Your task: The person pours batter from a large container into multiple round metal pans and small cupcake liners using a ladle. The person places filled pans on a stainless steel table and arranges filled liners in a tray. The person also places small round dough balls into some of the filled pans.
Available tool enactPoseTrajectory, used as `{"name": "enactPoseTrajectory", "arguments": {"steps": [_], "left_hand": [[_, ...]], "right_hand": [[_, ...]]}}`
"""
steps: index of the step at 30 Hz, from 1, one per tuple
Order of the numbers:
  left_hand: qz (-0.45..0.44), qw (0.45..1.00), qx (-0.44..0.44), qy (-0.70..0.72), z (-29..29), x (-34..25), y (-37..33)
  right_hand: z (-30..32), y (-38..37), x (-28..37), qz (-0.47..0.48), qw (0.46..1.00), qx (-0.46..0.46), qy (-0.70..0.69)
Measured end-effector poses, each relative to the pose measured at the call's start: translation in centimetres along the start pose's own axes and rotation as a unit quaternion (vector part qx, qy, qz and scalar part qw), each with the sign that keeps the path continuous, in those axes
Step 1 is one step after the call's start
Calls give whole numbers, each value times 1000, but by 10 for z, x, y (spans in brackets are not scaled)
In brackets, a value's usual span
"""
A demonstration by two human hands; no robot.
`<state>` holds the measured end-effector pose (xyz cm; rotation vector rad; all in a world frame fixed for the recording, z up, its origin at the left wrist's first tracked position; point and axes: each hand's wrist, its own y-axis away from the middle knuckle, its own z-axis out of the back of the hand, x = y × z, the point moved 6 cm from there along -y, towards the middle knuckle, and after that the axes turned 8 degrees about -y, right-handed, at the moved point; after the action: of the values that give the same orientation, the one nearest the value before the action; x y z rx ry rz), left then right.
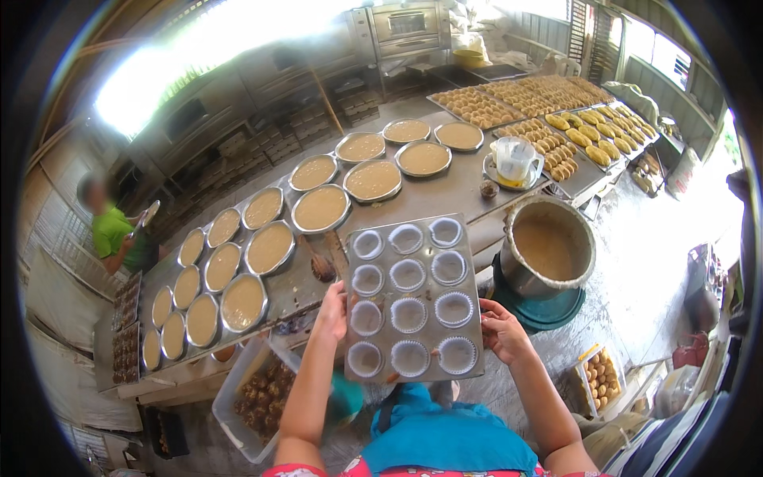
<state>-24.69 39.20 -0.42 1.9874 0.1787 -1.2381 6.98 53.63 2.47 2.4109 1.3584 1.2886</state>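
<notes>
A metal muffin tin lined with white paper cups is held level in front of me, over the near edge of the table. My left hand grips its left side and my right hand its right side. The paper liners look empty. Beyond the tin, round pans of pale batter stand in rows on the long table. A big pot of batter is to the right of the tin, its rim smeared.
Trays of baked rolls and yellow loaves fill the table's far right. A measuring jug stands on a plate. Below are a plastic bin of brown pastries and a box of buns. A person in green stands far left; ovens line the back.
</notes>
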Motion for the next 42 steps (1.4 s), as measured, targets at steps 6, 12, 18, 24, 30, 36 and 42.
{"name": "enactPoseTrajectory", "arguments": {"steps": [6, 12, 18, 24, 30, 36, 42], "left_hand": [[84, 987, 56, -127, -80, -53, -157], [75, 962, 93, -246, -121, -102, -304], [33, 915, 146, -375, -161, -141, -383], [-13, 846, 167, -506, -173, -162, -380], [-247, 882, 27, -402, -95, -195, -342], [-150, 755, -153, -620, -2, -155, -253], [-191, 763, -162, -595, -9, -121, -223]], "right_hand": [[38, -67, 44, 31, 998, -46, 7], [32, -147, 36, 16, 993, -107, -44], [12, -210, 25, 18, 991, -114, -72], [1, -245, 14, 9, 988, -109, -106], [-11, -262, 5, -15, 991, -109, -82], [-24, -268, 0, -59, 989, -109, -78], [-38, -273, -4, -92, 993, -70, -36]]}}
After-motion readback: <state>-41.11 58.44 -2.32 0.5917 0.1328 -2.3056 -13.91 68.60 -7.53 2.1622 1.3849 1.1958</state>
